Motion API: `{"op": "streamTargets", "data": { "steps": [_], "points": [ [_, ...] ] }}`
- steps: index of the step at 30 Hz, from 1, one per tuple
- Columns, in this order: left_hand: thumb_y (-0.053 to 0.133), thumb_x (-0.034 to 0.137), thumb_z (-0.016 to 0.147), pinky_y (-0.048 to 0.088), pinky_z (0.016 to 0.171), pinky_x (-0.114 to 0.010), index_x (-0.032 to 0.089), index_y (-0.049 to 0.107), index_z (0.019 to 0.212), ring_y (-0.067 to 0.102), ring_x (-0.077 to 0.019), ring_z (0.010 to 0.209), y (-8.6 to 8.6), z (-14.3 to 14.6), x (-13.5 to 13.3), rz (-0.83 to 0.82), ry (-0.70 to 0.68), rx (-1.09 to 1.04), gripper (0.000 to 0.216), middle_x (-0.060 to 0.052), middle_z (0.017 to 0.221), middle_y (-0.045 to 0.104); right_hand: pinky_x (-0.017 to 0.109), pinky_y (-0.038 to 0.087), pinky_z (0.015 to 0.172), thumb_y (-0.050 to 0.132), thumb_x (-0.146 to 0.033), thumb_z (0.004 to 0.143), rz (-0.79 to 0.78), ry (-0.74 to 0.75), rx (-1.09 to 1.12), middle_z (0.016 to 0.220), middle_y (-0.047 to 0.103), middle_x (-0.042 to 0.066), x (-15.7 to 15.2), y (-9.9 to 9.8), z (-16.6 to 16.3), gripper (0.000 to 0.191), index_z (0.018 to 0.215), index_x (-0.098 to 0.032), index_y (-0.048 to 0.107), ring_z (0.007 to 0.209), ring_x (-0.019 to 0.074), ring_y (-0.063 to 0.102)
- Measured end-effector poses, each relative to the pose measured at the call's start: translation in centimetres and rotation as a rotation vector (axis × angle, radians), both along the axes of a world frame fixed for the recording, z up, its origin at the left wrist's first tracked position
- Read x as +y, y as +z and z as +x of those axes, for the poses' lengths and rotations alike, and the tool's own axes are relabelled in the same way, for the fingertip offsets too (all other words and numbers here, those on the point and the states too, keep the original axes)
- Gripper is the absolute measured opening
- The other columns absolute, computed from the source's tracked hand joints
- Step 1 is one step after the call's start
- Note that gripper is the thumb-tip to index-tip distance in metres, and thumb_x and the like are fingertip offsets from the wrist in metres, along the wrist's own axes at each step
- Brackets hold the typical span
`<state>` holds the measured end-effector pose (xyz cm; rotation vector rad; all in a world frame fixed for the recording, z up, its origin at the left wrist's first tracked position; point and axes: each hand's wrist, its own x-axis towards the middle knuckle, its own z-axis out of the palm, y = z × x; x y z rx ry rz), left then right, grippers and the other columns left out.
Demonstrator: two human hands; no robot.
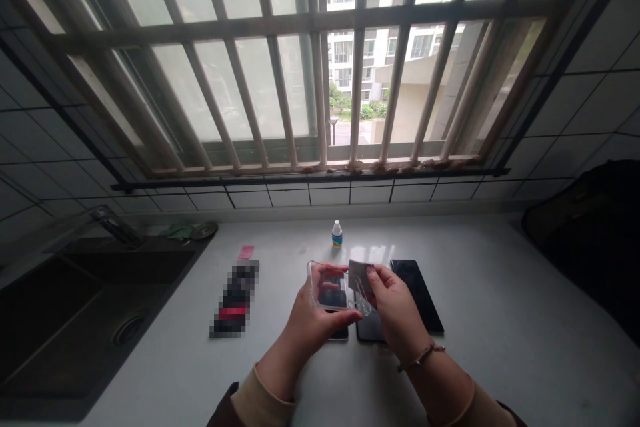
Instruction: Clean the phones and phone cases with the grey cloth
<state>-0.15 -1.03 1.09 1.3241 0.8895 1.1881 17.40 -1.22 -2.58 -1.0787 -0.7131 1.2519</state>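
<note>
My left hand (311, 313) grips a clear phone case (312, 285) by its edges, thumb at the near side and fingers at the far side. Between the thumb and fingers of my right hand (393, 303) is a thin grey square cloth (357, 275), right at the case's right end. Whether the cloth touches the case I cannot tell. Under my hands lie a dark phone (371, 331) and another dark device (340, 333), both partly hidden. A larger black phone or tablet (423, 297) rests just right of my right hand.
A small white-capped bottle (337, 236) stands behind my hands. To the left lie a blurred-out dark packet (235, 300) and a pink slip (246, 252). A sink (100, 320) with a tap (117, 227) is farther left. At the right sits a black bag-like shape (590, 240). A barred window rises behind the counter.
</note>
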Motion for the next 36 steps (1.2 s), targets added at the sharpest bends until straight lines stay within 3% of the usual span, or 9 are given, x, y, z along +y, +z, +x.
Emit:
{"op": "streamTargets", "data": {
  "steps": [8,13,16,21,24,26,31,33,36],
  "points": [
    [0.099,0.024,0.069,0.054,0.087,-0.032,0.025,0.064,0.12,0.068,-0.0256,0.111,-1.0,-0.5,1.0,0.001,0.084,0.05,0.061,-0.011,0.128,0.07,0.037,0.065,0.08,0.082,-0.06,0.084,0.001,-0.045,0.025,0.1,0.081,0.006,0.1,0.1,0.2,0.042,0.102,-0.022,0.078,0.09,0.0262,0.076],
    [0.103,0.015,0.056,0.055,0.078,-0.026,0.027,0.06,0.121,0.069,-0.0169,0.095,-0.5,-0.3,0.9,-0.023,0.26,-0.075,0.079,-0.006,0.13,0.066,0.046,0.065,0.092,0.087,-0.054,0.081,-0.005,-0.023,0.236,0.109,0.08,0.007,0.1,0.1,0.1,0.039,0.102,-0.023,0.078,0.102,0.0276,0.076],
    [0.103,0.008,0.051,0.056,0.078,-0.025,0.028,0.06,0.121,0.068,-0.0144,0.092,0.2,-0.3,0.4,-0.03,0.287,-0.127,0.085,-0.006,0.135,0.063,0.055,0.061,0.101,0.078,-0.058,0.088,0.121,0.065,0.309,0.129,0.077,0.01,-0.2,0.5,0.2,0.041,0.114,-0.026,0.079,0.12,0.0326,0.072],
    [0.104,0.007,0.046,0.063,0.087,-0.037,0.027,0.062,0.111,0.07,-0.0266,0.109,0.2,-0.1,0.3,-0.126,0.337,-0.329,0.08,-0.011,0.141,0.058,0.062,0.054,0.109,0.056,-0.06,0.102,0.311,0.215,0.176,0.162,0.055,0.007,-0.8,1.3,0.7,0.046,0.133,-0.03,0.075,0.144,0.0353,0.058],
    [0.103,0.018,0.055,0.064,0.094,-0.048,0.029,0.064,0.105,0.061,-0.0383,0.131,-0.8,0.2,0.6,-0.173,0.305,-0.36,0.064,-0.013,0.13,0.061,0.058,0.055,0.109,0.056,-0.059,0.103,0.238,0.309,0.182,0.151,0.066,0.011,-1.0,1.6,0.4,0.049,0.137,-0.027,0.072,0.138,0.0338,0.063],
    [0.102,0.02,0.059,0.062,0.097,-0.049,0.029,0.065,0.105,0.058,-0.0379,0.134,-1.7,0.3,0.6,-0.133,0.229,-0.307,0.06,-0.013,0.128,0.062,0.054,0.058,0.105,0.062,-0.058,0.1,0.164,0.343,0.215,0.135,0.075,0.014,-1.1,1.6,0.1,0.052,0.137,-0.023,0.072,0.125,0.0324,0.071],
    [0.1,0.008,0.054,0.059,0.095,-0.037,0.027,0.068,0.12,0.068,-0.0194,0.094,-2.6,0.3,0.3,0.071,0.15,-0.08,0.076,-0.01,0.136,0.061,0.044,0.066,0.083,0.083,-0.057,0.084,0.022,0.184,0.254,0.116,0.082,0.015,-0.6,0.9,-0.3,0.049,0.117,-0.021,0.082,0.096,0.03,0.078],
    [0.098,0.011,0.06,0.058,0.093,-0.033,0.028,0.067,0.127,0.067,-0.0172,0.089,-2.5,0.2,0.4,0.038,0.123,-0.041,0.076,-0.009,0.128,0.066,0.042,0.067,0.076,0.086,-0.056,0.079,-0.021,0.108,0.239,0.114,0.082,0.013,-0.2,0.5,-0.1,0.044,0.106,-0.021,0.083,0.09,0.0291,0.078],
    [0.089,0.026,0.078,0.06,0.079,-0.029,0.024,0.069,0.123,0.069,-0.0169,0.08,-2.2,-0.1,1.1,-0.138,0.066,-0.037,0.049,-0.007,0.105,0.073,0.038,0.066,0.08,0.088,-0.053,0.077,-0.056,0.058,0.22,0.114,0.082,0.012,0.2,0.2,0.2,0.041,0.102,-0.021,0.083,0.094,0.0276,0.078]
  ]
}}
